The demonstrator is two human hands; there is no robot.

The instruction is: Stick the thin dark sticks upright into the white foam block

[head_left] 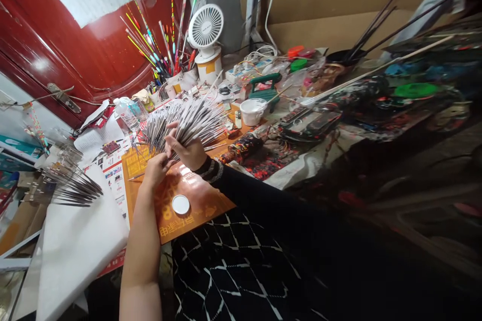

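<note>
Head view — right hand [186, 146] clamped on fanned grey sticks [188, 120] — left hand [156, 170]'s grip unclear

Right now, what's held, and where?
The right hand grips a fanned bundle of thin grey sticks at its gathered end; whether the left hand holds anything is unclear.

Bright glare on the red door [40, 63], dim blurred right edge
</note>
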